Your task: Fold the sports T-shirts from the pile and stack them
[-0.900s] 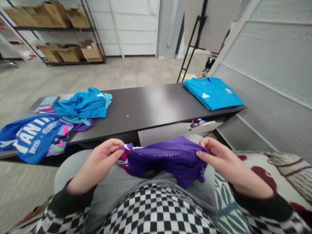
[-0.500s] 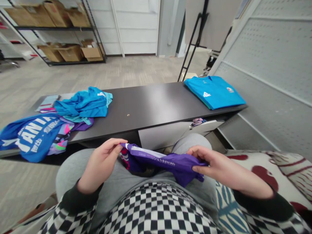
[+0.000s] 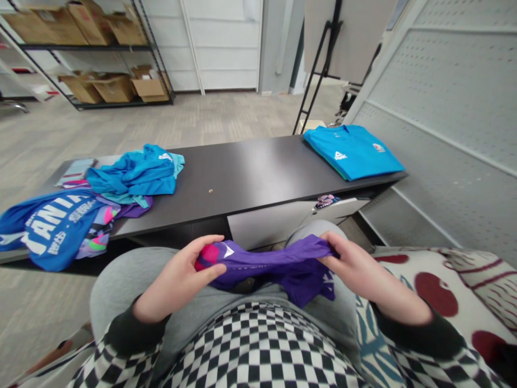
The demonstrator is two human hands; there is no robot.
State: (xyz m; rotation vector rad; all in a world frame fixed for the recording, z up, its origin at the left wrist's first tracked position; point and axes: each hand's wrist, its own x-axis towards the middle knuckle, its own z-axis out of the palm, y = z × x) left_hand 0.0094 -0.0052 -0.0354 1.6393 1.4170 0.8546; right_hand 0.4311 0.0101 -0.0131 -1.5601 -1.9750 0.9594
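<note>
A purple shirt (image 3: 266,264) with a pink patch and white print is stretched between my hands, just above my lap. My left hand (image 3: 189,275) is closed around its bunched left end, where the pink patch and a small white logo show. At the other end my right hand (image 3: 343,256) pinches the cloth between thumb and fingers. The lower part of the shirt hangs loosely in folds onto my grey trousers. Whether it is right side out I cannot tell.
Ahead is a dark low table (image 3: 242,167). On its left lie a crumpled bright-blue shirt (image 3: 137,170) and a darker blue printed shirt (image 3: 60,226); folded blue shirts (image 3: 353,151) lie on its right. A phone (image 3: 327,201) rests below. A perforated panel (image 3: 452,108) borders the right.
My left hand has taken a fuller grip on the purple shirt, which has turned so the pink patch and white logo show. My right hand has risen slightly with its end.
</note>
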